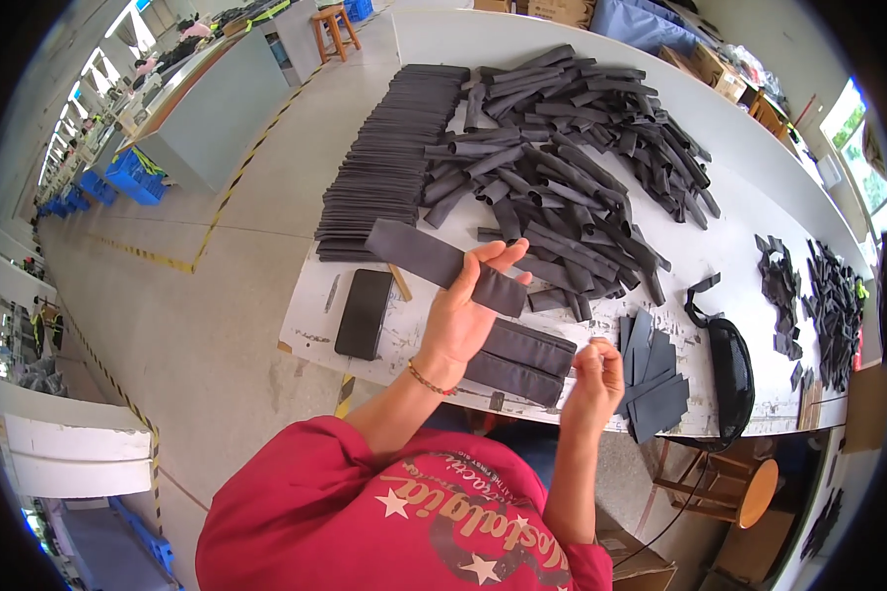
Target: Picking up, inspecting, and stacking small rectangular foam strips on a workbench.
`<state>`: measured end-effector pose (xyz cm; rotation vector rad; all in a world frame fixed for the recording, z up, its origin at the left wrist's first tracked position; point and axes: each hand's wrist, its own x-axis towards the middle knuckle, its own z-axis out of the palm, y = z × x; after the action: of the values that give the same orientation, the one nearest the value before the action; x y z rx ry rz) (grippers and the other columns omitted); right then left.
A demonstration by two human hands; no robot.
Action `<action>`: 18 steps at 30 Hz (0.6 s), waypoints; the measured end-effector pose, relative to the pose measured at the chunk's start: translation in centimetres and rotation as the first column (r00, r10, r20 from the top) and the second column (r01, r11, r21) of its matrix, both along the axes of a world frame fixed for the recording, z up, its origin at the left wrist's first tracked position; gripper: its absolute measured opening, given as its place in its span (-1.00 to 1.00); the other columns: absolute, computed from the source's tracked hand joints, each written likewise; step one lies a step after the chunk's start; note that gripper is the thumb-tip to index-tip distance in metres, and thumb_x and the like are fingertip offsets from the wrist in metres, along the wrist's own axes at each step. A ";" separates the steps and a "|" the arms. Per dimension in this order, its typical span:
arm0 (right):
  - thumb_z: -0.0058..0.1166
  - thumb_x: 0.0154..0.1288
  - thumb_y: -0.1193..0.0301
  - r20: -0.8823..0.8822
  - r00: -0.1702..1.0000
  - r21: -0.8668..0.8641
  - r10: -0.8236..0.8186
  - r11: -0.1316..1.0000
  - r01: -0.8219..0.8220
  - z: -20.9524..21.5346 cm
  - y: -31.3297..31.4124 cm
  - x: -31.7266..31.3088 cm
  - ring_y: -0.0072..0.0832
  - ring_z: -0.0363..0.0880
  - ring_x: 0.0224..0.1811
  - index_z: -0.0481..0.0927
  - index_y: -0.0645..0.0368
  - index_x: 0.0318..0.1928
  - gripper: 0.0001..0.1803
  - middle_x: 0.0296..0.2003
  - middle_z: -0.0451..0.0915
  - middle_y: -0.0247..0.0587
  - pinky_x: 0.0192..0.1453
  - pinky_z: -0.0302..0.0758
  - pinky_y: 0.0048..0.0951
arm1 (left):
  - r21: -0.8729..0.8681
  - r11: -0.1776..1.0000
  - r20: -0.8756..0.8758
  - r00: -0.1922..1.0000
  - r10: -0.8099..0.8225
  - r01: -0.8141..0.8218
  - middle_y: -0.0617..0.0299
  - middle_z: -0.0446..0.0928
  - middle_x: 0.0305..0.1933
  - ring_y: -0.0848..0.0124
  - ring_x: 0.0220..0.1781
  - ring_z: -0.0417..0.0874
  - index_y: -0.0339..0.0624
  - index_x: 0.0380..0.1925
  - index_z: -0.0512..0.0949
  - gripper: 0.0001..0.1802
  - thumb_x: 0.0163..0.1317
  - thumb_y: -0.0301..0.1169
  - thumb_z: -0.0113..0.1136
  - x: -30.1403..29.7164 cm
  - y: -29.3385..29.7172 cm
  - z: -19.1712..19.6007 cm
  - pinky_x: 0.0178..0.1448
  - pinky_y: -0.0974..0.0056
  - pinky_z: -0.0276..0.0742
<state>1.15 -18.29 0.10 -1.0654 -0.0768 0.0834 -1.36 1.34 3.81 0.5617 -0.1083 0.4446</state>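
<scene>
My left hand (460,313) is closed on a flat black fabric strip (414,254), which lies slantwise across the fingers under the thumb. Just below it, black folded fabric pieces (517,360) lie at the near edge of the white table (700,281). My right hand (597,382) is beside their right end, thumb and fingertips pinched together; whatever they hold is too small to make out. Beyond my hands spreads a loose heap of black fabric tubes (572,187). Left of the heap, similar strips stand packed in a long neat row (379,163).
A black phone (364,313) lies left of my left hand. Flat dark pieces (652,379) and a black mesh item with a strap (732,379) are to the right. More black scraps (836,310) lie far right. A wooden stool (757,491) stands below the table.
</scene>
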 end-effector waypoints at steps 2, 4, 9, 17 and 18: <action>0.06 0.32 0.58 -0.042 0.999 -0.059 -0.024 0.998 0.021 2.2 0.0 -0.4 -0.62 0.45 -0.27 0.54 0.28 -0.14 -0.88 -0.16 0.51 -0.27 -0.11 0.39 -0.57 | 0.032 0.999 0.010 1.000 -0.027 0.026 0.09 0.56 0.15 0.15 0.46 0.25 -0.14 0.07 0.51 -0.60 0.49 -0.13 -0.14 -0.1 -0.2 -0.3 0.42 -0.09 0.24; 0.08 0.35 0.52 -0.096 0.995 -0.053 0.037 0.998 -0.042 7.0 3.9 -1.4 -0.65 0.46 -0.29 0.55 0.28 -0.06 -0.82 -0.22 0.55 -0.30 -0.15 0.37 -0.59 | 0.145 0.988 -0.023 0.999 -0.049 0.052 0.09 0.58 0.12 0.11 0.47 0.24 -0.13 0.07 0.52 -0.60 0.48 -0.13 -0.13 -0.5 -0.9 -0.8 0.42 -0.09 0.24; 0.13 0.35 0.50 -0.054 0.952 -0.099 0.301 0.947 -0.305 2.9 4.3 0.1 -0.67 0.49 -0.24 0.60 0.29 -0.17 -0.88 -0.28 0.60 -0.36 -0.11 0.39 -0.61 | 0.099 0.979 -0.051 0.984 -0.171 0.175 0.10 0.60 0.10 0.04 0.43 0.29 -0.12 0.04 0.54 -0.61 0.47 -0.13 -0.09 -0.4 -2.3 -0.5 0.42 -0.08 0.26; 0.19 0.29 0.53 -0.122 0.943 -0.130 0.310 0.937 -0.325 3.6 4.9 -1.4 -0.61 0.56 -0.41 0.53 0.29 -0.25 -0.89 -0.44 0.60 -0.30 -0.24 0.48 -0.58 | -0.037 0.995 -0.152 0.983 -0.101 0.096 0.10 0.61 -0.08 0.11 0.20 0.55 -0.18 0.04 0.50 -0.61 0.43 -0.13 0.01 -0.1 -2.9 -1.4 0.25 0.07 0.47; 0.20 0.27 0.55 -0.120 0.951 -0.150 0.284 0.942 -0.300 3.1 4.9 -1.4 -0.60 0.56 -0.46 0.52 0.27 -0.32 -0.90 -0.48 0.60 -0.30 -0.29 0.48 -0.59 | -0.071 0.991 -0.198 0.973 -0.122 0.110 0.15 0.61 -0.18 0.11 0.17 0.58 -0.17 0.04 0.49 -0.61 0.42 -0.11 0.03 -0.2 -3.0 -1.5 0.19 0.08 0.50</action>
<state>-0.26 -13.37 3.18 -1.2099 -0.1425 0.4169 -1.55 -1.68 2.34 0.5358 0.0665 0.2740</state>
